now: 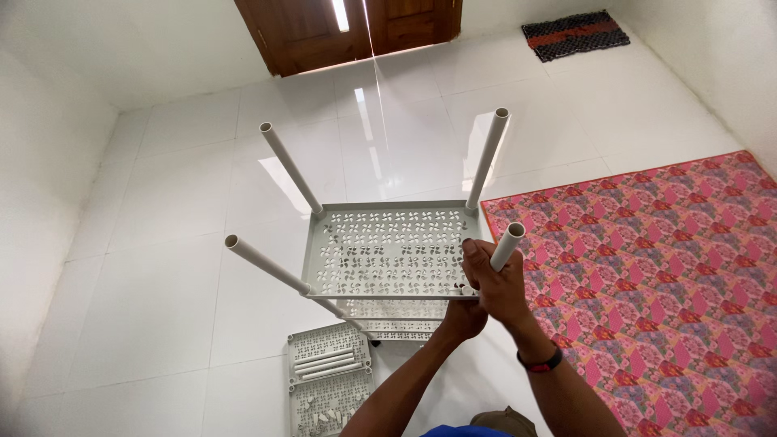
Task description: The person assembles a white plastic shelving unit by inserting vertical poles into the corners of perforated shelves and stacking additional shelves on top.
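Note:
A light grey plastic rack shelf (pixel 388 251) with a cut-out pattern stands on the white tiled floor, four pale tubes rising from its corners. My right hand (pixel 495 279) is wrapped around the near-right tube (pixel 510 239) just above the shelf corner. My left hand (pixel 461 317) sits below it, under that same corner, gripping the rack there; its fingers are partly hidden. The other tubes, far-left (pixel 290 167), far-right (pixel 488 158) and near-left (pixel 265 264), stand free. A lower shelf (pixel 396 317) shows beneath.
Another grey shelf (pixel 330 380) lies flat on the floor at the lower left with loose tubes and small parts on it. A pink patterned mat (pixel 655 275) covers the right. A wooden door (pixel 348 28) and a dark doormat (pixel 575 34) are at the far wall.

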